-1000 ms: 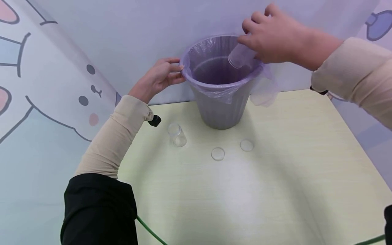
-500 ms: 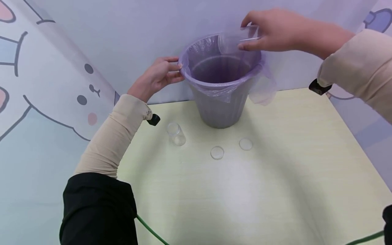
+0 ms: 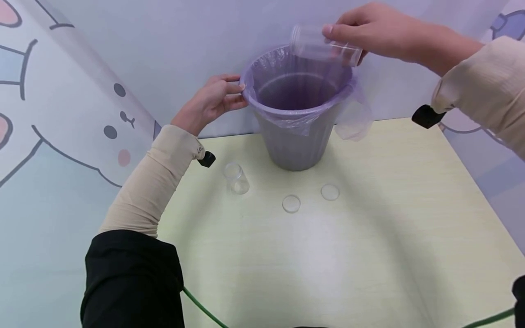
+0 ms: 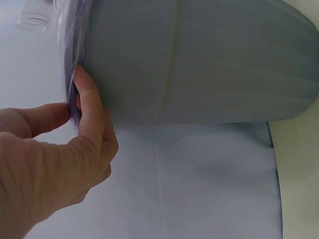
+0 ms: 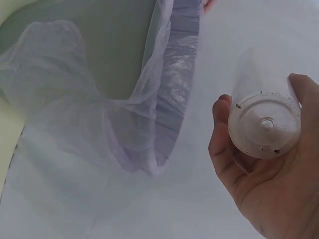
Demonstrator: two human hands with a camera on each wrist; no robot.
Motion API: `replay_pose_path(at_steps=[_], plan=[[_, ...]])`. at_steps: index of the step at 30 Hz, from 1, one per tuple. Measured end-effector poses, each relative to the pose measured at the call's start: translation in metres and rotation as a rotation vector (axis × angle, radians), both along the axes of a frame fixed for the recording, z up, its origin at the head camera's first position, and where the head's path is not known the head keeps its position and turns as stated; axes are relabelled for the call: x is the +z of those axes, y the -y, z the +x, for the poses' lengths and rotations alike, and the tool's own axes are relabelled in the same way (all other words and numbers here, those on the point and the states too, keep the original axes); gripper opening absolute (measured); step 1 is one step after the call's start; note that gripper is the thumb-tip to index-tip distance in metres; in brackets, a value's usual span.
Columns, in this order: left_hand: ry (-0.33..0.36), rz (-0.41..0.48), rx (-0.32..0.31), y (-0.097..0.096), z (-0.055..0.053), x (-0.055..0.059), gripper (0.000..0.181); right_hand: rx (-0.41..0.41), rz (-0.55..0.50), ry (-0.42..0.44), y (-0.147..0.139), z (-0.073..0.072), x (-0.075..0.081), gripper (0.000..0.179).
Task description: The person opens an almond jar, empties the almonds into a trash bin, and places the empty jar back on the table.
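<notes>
A grey trash can (image 3: 296, 141) with a thin purple bag (image 3: 268, 68) over its rim stands against the wall. My left hand (image 3: 215, 102) pinches the rim and bag at its left side; the left wrist view shows the thumb and fingers (image 4: 89, 107) on either side of that edge. Above the can's right side, my right hand (image 3: 381, 32) grips a clear plastic jar (image 3: 313, 43), lying nearly level with its mouth to the left. Small dark specks show on the jar's base (image 5: 266, 124) in the right wrist view.
On the pale wooden table (image 3: 262, 264) stand a second clear jar (image 3: 236, 178) and two clear round lids (image 3: 291, 203). Loose bag plastic (image 3: 353, 118) hangs at the can's right. A green cable (image 3: 203, 310) crosses the front. A printed wall covering rises behind.
The right hand has lifted the jar out of the can's mouth and turned it from tilted mouth-down to nearly level. The left hand stays on the rim.
</notes>
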State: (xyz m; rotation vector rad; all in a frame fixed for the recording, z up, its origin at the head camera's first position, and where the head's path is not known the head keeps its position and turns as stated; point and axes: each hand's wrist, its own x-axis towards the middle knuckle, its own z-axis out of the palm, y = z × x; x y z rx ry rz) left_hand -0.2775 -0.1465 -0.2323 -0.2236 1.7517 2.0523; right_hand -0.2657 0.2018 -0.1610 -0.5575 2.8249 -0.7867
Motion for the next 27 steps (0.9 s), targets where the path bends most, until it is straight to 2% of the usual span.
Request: replay_pose_path(at_steps=[3,7,10,13,20,27], plan=[[0.002,0.004,0.0,-0.001,0.0,0.0,0.054,0.012,0.078,-0.019,-0.001,-0.001,-0.003,0.048],[0.007,-0.001,0.003,-0.002,0.0,0.0,0.055,0.086,0.237,-0.053,-0.002,-0.004,-0.009,0.054],[0.008,-0.002,0.006,-0.003,-0.001,0.001,0.055,0.134,0.311,-0.081,-0.005,-0.006,-0.015,0.056],[0.009,0.007,0.01,-0.003,-0.001,0.0,0.056,0.143,0.34,-0.1,-0.007,-0.007,-0.019,0.056],[0.007,0.002,0.019,0.0,-0.001,-0.001,0.056,0.137,0.294,-0.09,-0.005,-0.01,-0.015,0.057],[0.008,0.004,0.029,0.003,-0.001,-0.003,0.055,0.199,0.4,-0.166,-0.004,-0.013,-0.015,0.062]])
